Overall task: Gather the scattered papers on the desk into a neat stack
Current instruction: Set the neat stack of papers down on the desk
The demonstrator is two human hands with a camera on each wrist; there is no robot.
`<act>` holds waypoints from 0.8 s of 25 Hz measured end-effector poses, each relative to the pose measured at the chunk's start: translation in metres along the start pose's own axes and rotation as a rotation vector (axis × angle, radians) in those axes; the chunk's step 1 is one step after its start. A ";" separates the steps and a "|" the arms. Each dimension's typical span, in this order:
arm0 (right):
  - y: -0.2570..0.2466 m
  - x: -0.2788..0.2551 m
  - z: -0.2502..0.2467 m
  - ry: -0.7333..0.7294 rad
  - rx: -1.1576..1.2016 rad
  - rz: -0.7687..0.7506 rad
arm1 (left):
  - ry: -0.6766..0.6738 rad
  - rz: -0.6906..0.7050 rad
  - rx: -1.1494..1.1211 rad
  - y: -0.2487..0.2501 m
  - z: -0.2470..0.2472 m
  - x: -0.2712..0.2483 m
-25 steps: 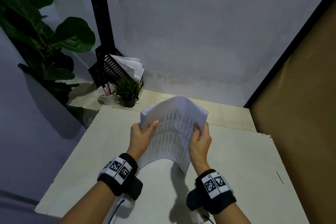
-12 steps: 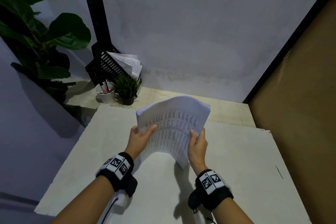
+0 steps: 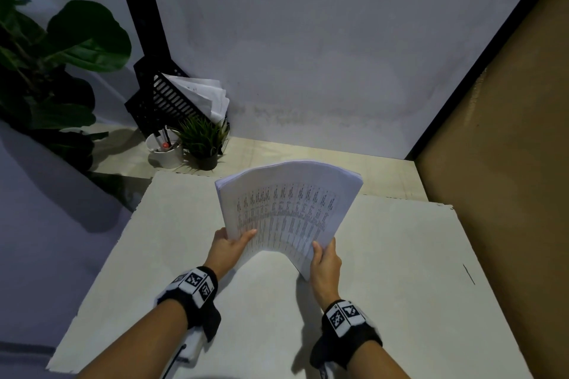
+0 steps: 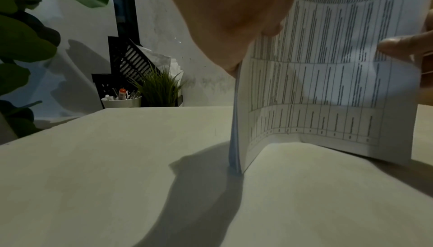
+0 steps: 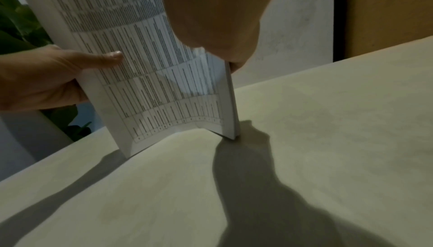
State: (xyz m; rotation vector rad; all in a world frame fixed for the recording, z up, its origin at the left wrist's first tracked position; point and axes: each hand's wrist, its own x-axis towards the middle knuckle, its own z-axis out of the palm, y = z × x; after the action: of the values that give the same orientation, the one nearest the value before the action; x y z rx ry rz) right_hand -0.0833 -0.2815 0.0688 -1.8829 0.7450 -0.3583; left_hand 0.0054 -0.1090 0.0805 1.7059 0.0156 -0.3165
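A thick stack of printed papers (image 3: 286, 212) stands on its lower edge on the pale desk (image 3: 400, 255), bowed into an arch with the table of text facing me. My left hand (image 3: 229, 248) grips its left side, thumb on the printed face. My right hand (image 3: 323, 261) grips the right side the same way. In the left wrist view the stack's left corner (image 4: 235, 166) touches the desk. The stack's right corner (image 5: 232, 134) touches the desk in the right wrist view, where the left hand's thumb (image 5: 103, 59) presses the page.
At the desk's back left stand a black file rack with loose sheets (image 3: 181, 95), a white pen cup (image 3: 164, 149) and a small potted grass plant (image 3: 203, 141). A large leafy plant (image 3: 55, 64) is at far left. A brown wall (image 3: 508, 163) bounds the right side.
Both hands with the stack have shifted slightly away from me and to the right, and the stack stands a little more upright; both grips are unchanged.
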 end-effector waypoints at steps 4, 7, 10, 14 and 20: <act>0.006 -0.001 0.005 -0.014 -0.018 0.040 | -0.043 0.003 0.063 -0.008 -0.004 0.006; 0.005 0.003 -0.001 -0.026 -0.036 0.029 | -0.138 0.042 0.147 0.000 -0.006 0.013; 0.001 0.014 -0.017 -0.030 -0.082 0.020 | -0.300 0.063 0.246 0.015 -0.003 0.020; -0.004 0.026 -0.064 0.022 -0.039 0.090 | -0.428 0.044 0.239 0.031 0.034 0.024; 0.055 0.039 -0.130 0.116 0.097 0.341 | -0.423 0.072 0.223 0.037 0.120 0.003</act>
State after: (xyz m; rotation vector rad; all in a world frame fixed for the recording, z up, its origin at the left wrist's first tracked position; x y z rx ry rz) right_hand -0.1438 -0.4152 0.0702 -1.6180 1.0887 -0.2816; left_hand -0.0090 -0.2316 0.1010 1.8234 -0.4037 -0.6386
